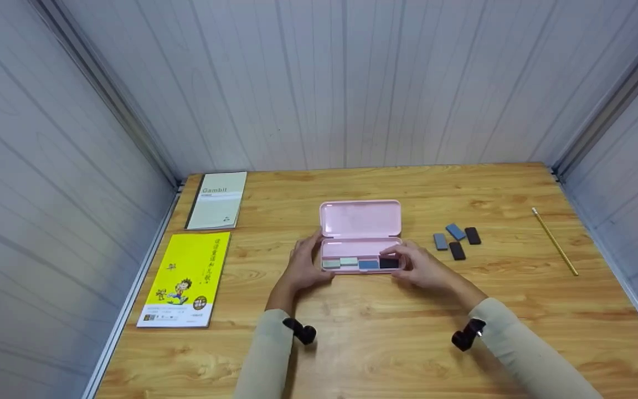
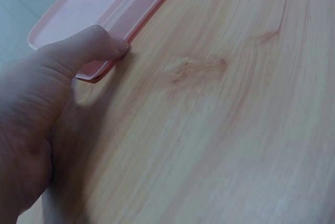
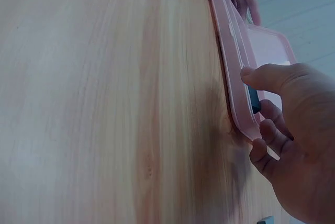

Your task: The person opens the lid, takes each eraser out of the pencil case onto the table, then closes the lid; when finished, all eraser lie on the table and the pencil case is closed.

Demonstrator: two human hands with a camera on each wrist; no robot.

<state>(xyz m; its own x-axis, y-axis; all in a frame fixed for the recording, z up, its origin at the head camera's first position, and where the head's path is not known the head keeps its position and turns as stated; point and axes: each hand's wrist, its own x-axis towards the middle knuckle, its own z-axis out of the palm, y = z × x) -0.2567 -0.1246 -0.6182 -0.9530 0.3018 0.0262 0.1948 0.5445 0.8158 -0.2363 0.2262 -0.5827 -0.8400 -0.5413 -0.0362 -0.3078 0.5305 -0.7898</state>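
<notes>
A pink pencil case (image 1: 360,203) lies with its lid folded back. Along its front sit two pale green blocks (image 1: 348,261), a blue block (image 1: 369,265) and a black block (image 1: 389,263) at the right end. My left hand (image 1: 304,263) holds the case's left end, thumb at the front edge and fingers round the far side. My right hand (image 1: 421,266) is at the right end, its thumb by the front rim and its forefinger behind the black block, pinching it. In the right wrist view the other fingers (image 3: 272,135) curl beside the case's end.
To the right lie two blue-grey blocks (image 1: 440,241) and two black blocks (image 1: 457,251). A yellow pencil (image 1: 556,244) is near the table's right edge. At left are a Gambit notebook (image 1: 216,200) and a yellow book (image 1: 186,277). Panelled walls (image 1: 319,83) enclose the table.
</notes>
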